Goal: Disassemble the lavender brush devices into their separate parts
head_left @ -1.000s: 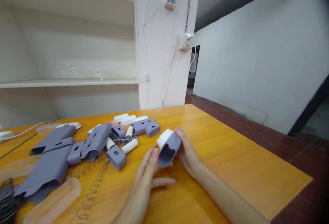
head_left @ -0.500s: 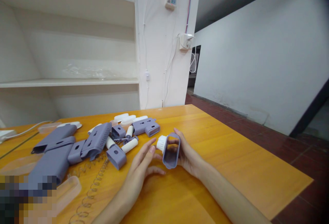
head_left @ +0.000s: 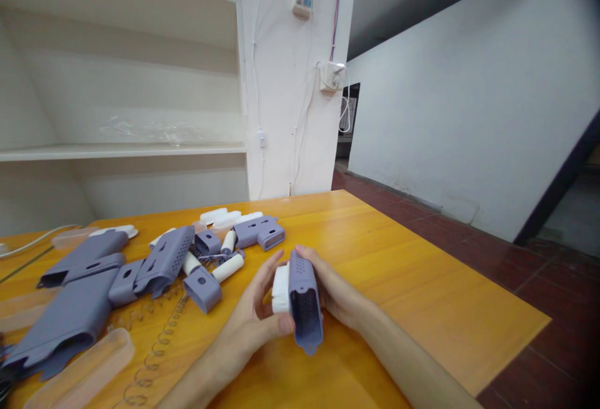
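Observation:
Both of my hands hold one grey-purple plastic housing [head_left: 304,306] with a perforated face, just above the orange table [head_left: 412,309]. A white ribbed piece [head_left: 280,289] sticks out of its left side. My left hand [head_left: 255,315] grips it from the left, thumb on the front edge and fingers by the white piece. My right hand [head_left: 335,290] wraps it from behind on the right. To the left lies a pile of similar grey-purple housings [head_left: 164,259] and white rollers [head_left: 227,267].
Long grey-purple shells [head_left: 70,318] and translucent covers [head_left: 79,371] lie at the table's left. A wire spring [head_left: 162,346] lies near my left forearm. White shelves [head_left: 122,149] stand behind; the table's right edge drops to a red tiled floor [head_left: 539,284].
The housing has been turned from its open end facing me to its perforated face up. My left hand, open beside it before, has closed on it. The view shifted slightly right.

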Demonstrator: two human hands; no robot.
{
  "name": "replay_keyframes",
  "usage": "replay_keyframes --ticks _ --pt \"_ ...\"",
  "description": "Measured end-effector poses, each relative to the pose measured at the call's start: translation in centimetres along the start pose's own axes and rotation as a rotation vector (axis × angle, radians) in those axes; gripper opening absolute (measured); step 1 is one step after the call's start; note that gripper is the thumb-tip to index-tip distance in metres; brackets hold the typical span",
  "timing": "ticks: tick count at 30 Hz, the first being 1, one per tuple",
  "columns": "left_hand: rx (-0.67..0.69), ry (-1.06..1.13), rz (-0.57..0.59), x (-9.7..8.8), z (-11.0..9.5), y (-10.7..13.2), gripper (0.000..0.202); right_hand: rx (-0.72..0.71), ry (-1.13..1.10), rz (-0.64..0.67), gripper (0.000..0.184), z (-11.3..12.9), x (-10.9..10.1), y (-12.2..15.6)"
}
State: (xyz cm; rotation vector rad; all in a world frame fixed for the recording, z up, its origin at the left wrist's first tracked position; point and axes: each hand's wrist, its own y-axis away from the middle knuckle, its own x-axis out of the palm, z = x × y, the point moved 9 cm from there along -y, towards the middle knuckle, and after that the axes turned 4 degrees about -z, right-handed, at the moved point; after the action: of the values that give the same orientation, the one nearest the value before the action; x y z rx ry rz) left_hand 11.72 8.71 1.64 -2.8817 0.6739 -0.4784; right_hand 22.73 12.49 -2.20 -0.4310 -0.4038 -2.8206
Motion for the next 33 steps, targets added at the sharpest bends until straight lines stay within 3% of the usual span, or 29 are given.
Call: replay_keyframes --ticks 8,15,20,26,33 --pt "-0.028 -0.211 0.055 -0.3 -0.2 1.0 0.099 -0.036 -0.050 0.059 0.052 -0.1 0.8 0.4" --pt "0.034 -0.605 0.031 0.5 -1.0 1.7 0.100 -0.031 -0.057 0.130 0.049 0.1 2.0 1.0" --pt "0.086 -0.691 0.013 1.5 -1.1 2.0 0.097 0.036 -0.175 0.174 0.047 -0.6 2.8 1.1" --pt "0.221 -0.714 -0.101 1.9 -1.8 2.3 0.098 0.026 -0.272 0.205 0.036 -1.6 3.1 -0.4" --pt "0.244 -0.757 -0.195 2.5 -2.9 2.5 0.087 0.067 -0.323 0.244 0.039 -2.5 3.7 -0.8"
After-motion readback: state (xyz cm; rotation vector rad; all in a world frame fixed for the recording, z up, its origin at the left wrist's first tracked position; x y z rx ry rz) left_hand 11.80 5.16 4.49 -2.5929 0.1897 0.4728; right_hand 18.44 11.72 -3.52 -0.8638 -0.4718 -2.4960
